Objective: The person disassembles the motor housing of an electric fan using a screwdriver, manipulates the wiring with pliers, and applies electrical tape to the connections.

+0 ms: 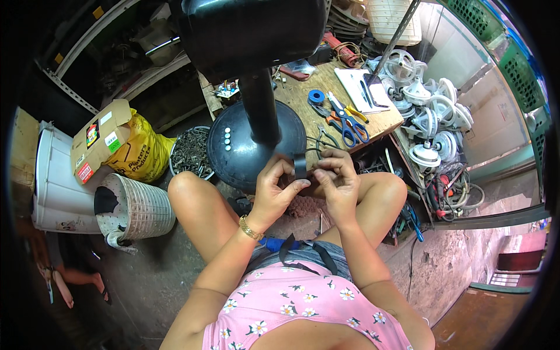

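Note:
My left hand pinches a short, curved black strip between thumb and fingers. My right hand is closed just to its right, fingertips pressed together on something too small to make out. Both hands are in front of a black round pedestal base, whose thick black pole rises to a boxy black head. A row of several small white discs lies on the base. Behind my right hand, pliers and blue-handled scissors lie on a wooden bench, near a blue tape roll.
At left stand a perforated bucket, cardboard box, yellow sack and tub of metal bits. White plastic parts and tangled tools crowd the right. Another person's leg and foot show lower left.

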`<state>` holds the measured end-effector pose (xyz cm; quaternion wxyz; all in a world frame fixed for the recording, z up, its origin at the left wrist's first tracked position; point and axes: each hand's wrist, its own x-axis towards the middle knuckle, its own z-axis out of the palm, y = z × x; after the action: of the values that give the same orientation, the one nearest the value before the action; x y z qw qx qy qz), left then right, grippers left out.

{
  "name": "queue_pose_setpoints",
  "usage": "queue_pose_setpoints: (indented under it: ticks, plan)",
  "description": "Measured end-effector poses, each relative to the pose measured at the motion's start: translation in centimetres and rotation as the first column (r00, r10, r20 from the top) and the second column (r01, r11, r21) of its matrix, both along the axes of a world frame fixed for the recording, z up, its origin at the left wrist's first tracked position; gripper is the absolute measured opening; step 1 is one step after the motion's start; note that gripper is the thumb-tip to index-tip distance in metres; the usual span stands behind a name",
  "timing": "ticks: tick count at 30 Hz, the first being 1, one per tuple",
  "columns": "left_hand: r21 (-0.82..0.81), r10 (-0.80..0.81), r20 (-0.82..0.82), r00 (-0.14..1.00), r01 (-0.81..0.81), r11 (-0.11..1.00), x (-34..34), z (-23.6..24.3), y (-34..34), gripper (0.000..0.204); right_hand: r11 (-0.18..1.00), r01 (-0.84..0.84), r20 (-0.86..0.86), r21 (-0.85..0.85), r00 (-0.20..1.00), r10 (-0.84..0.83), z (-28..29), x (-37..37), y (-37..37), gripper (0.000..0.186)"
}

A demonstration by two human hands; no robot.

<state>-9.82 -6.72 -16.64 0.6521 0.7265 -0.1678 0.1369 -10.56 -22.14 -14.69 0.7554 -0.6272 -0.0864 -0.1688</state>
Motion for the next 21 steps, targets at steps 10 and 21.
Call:
queue_pose_setpoints:
  ticks: [10,21]
  plan:
    - [0.106,0.052,0.018,0.998,-0.054,0.993,-0.6,2.0,-0.6,0.023,0.9,0.132,0.154,-0.416,0.985,-0.073,0.8,-0.5,-0.8,0.018]
    - [0.169,0.116,0.116,0.986,-0.135,0.976,-0.7,1.6,-1.3,0.023,0.767,0.205,0.293,-0.608,0.956,-0.023,0.0,0.5,-1.5,0.017]
